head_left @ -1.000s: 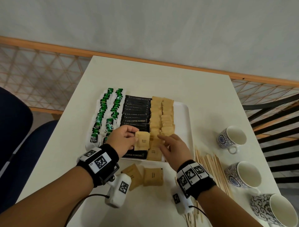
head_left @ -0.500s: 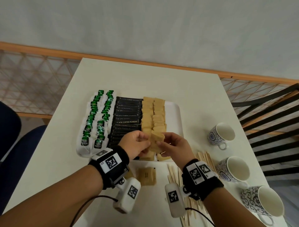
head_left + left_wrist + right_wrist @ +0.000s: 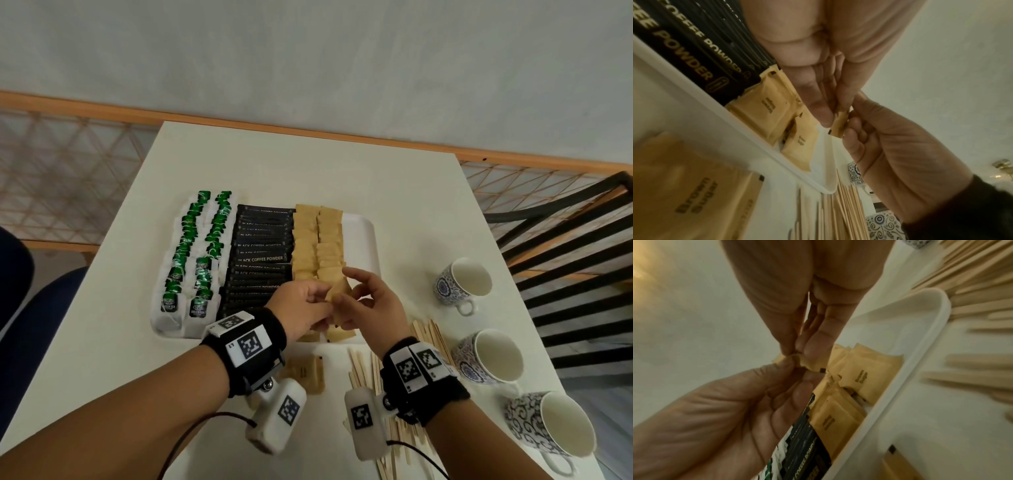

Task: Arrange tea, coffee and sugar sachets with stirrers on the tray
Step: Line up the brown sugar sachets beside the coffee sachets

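Two hands are met over the near end of the white tray, and one brown sugar sachet is pinched between them, held up above the sugar rows. The left hand is clamped on the sachet's left edge with thumb and fingertips; in the left wrist view the same sachet is seen squeezed at its corner. The right hand is closed on the other edge, thumb against curled fingers, with the index finger lifted off. So each grip is grasping that one sachet. On the tray, green tea sachets are laid in two columns at the left, black coffee powder sachets are stacked in the middle, and brown sugar sachets are ranged in two columns to their right. A loose sugar sachet is left on the tabletop just before the tray's near rim, partly hidden by the left wrist. Wooden stirrers are scattered beside it, under the right wrist. Three patterned cups are lined up along the right edge.
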### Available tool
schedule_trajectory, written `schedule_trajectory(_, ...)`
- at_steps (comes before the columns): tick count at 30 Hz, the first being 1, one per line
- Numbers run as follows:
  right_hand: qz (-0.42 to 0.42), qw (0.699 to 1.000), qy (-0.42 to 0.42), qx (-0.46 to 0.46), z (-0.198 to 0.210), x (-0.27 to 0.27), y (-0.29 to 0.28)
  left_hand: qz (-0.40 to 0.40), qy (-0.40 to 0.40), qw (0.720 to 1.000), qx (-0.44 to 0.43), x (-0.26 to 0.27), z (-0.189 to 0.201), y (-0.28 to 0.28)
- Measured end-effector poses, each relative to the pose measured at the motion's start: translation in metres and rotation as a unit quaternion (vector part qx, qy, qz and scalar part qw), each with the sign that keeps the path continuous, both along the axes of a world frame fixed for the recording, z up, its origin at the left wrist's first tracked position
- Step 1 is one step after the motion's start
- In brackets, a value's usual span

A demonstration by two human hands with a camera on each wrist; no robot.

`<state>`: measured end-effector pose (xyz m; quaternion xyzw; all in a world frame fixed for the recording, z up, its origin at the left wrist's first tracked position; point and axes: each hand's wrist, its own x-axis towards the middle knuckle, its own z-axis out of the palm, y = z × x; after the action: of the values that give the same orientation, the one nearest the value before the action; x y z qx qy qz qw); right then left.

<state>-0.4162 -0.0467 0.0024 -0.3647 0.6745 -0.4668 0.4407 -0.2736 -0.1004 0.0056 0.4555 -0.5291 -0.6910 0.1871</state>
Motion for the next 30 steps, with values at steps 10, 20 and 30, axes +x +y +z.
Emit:
schedule_trajectory(10, 0.050, 0.993, 0.048, 0.092, -0.005, -0.029, -0.002, 0.031, -0.128, 0.983, -0.130, 0.008, -0.007, -0.016)
schedule_trajectory(20, 0.163, 0.962, 0.183, 0.121, -0.025, -0.034, -0.001, 0.023, -0.181, 0.968, -0.172, 0.014, -0.014, -0.018)
schedule_trajectory(30, 0.113, 0.955, 0.245, 0.123, -0.026, -0.025, -0.003, -0.062, -0.238, 0.949, -0.196, 0.016, -0.004, -0.022)
